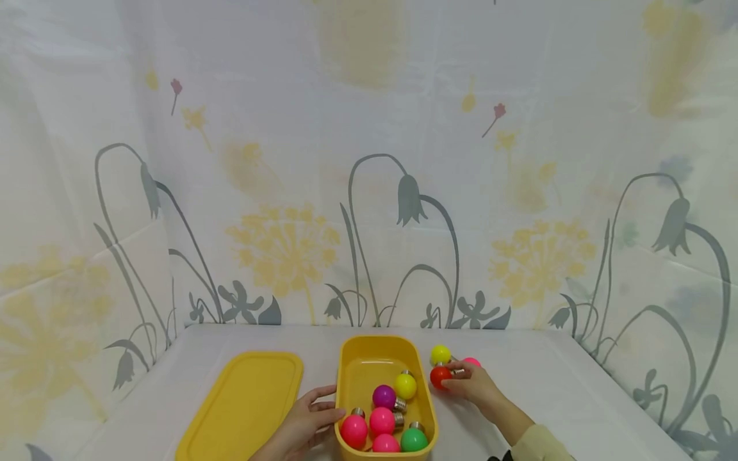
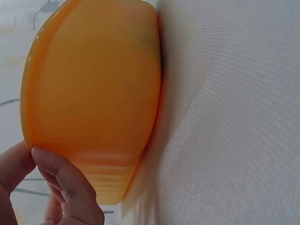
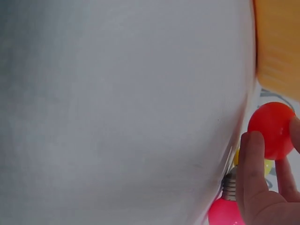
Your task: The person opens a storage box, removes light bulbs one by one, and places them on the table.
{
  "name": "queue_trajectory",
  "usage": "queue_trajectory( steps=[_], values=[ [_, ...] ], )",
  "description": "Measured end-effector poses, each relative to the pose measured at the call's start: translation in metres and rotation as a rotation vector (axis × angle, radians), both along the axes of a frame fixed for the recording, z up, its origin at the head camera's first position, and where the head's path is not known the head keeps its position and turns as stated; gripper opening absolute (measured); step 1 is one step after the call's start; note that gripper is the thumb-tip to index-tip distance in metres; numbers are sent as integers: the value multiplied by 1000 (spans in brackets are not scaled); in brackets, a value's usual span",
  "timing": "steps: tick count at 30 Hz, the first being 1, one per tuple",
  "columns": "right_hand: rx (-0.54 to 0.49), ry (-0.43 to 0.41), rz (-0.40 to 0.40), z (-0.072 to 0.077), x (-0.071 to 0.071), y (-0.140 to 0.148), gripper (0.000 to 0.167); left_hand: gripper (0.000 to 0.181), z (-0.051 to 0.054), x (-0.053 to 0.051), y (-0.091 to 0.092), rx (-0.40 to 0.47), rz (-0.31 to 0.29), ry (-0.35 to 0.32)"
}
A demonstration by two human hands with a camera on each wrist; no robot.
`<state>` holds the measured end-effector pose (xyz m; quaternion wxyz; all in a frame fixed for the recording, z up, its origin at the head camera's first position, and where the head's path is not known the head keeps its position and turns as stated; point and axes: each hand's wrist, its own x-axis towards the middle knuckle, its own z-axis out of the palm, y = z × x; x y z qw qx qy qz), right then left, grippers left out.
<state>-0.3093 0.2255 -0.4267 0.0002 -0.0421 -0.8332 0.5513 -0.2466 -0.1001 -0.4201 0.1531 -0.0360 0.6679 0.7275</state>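
Observation:
A yellow box holds several coloured toy bulbs, among them a purple one, a yellow one and a green one. My left hand pinches the box's left rim between thumb and fingers; the left wrist view shows this hand at the rim of the box. Just right of the box, my right hand holds a red bulb. In the right wrist view, the fingers and thumb of that hand are round the red bulb.
A yellow lid lies flat on the white table left of the box. Beyond my right hand are a yellow bulb and a pink bulb, partly hidden by the hand. A flower-patterned curtain hangs behind the table.

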Motion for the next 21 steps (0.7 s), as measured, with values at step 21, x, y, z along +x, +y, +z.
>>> queue_trajectory(
  steps=[21],
  values=[
    [-45,-76,-47,15,7,6,46,62,-3,1,-2,35,-24,25]
  ],
)
